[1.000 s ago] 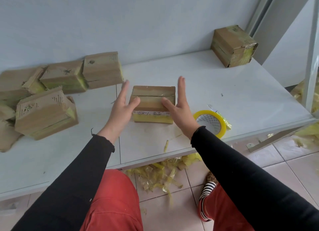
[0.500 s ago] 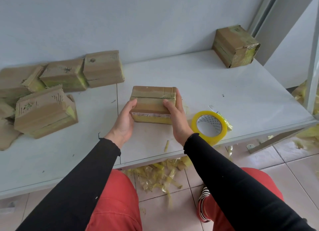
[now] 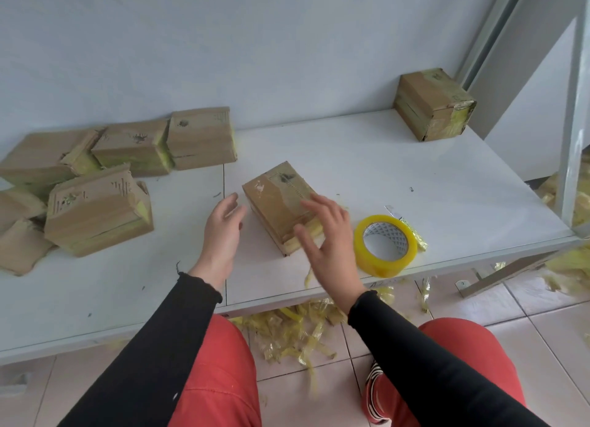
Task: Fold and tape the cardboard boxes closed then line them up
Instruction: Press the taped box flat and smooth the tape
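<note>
A person in black sleeves and red trousers sits at a white tabletop (image 3: pixel 367 158), seen from above. At the centre lies a small cardboard box (image 3: pixel 276 200), turned at an angle so one corner points toward 12 o'clock. Its brown top looks worn, with a dark smudge, faint printed marks and a glossy strip of tape; yellowish tape remnants show at its near end. The left hand (image 3: pixel 223 227) hovers just beside the box at its 9 o'clock side, fingers relaxed and apart, its grip released and holding nothing. The right hand (image 3: pixel 325 235) is spread over the box's near right corner, fingers straight, grip also released; whether it touches the cardboard cannot be told, as it is blurred. A roll of yellow tape (image 3: pixel 384 244) lies flat just beside the box at 3 o'clock. A loose heap of similar boxes (image 3: pixel 95 177) sits at 9 to 10 o'clock, and one taped box (image 3: pixel 432 104) stands apart at 2 o'clock by the wall. The step in hand appears to be turning this box for sealing; the next move likely calls for steadying it and taking up the tape roll.
</note>
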Demonstrator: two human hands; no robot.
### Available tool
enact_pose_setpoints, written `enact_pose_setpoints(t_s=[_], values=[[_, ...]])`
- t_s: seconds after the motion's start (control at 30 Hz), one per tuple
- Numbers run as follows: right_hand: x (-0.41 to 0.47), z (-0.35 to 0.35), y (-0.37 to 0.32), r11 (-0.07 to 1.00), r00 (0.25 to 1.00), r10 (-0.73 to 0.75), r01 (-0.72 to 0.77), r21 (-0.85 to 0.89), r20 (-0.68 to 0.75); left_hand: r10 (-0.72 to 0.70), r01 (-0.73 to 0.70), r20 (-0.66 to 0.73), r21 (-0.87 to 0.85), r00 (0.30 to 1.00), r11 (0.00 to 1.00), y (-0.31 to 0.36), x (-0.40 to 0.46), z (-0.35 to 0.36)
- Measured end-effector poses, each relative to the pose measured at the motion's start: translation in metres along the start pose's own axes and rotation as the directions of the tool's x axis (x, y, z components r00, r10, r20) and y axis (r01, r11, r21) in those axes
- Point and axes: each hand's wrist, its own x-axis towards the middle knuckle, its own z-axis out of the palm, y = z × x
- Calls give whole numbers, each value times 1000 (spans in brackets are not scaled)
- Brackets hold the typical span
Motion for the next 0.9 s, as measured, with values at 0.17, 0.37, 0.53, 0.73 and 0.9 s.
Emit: enact_pose_setpoints(t_s=[0.17, 0.37, 0.53, 0.73, 0.9], values=[[33, -24, 9, 817, 859, 470, -510, 269, 202, -74, 80, 138, -45, 988, 996, 13, -42, 23], [64, -39, 20, 787, 857, 482, -514, 342, 180, 38, -26, 159, -76, 987, 997, 27, -26, 68], [123, -78, 47, 802, 871, 491, -467, 373, 35, 73, -48, 249, -103, 966, 994, 67, 24, 129], [195, -119, 98, 785, 820, 568, -512, 349, -72, 35, 4, 410, -94, 912, 996, 95, 91, 212], [244, -125, 143, 773, 785, 609, -553, 310, -119, 16, 13, 359, -79, 933, 997, 93, 142, 269]])
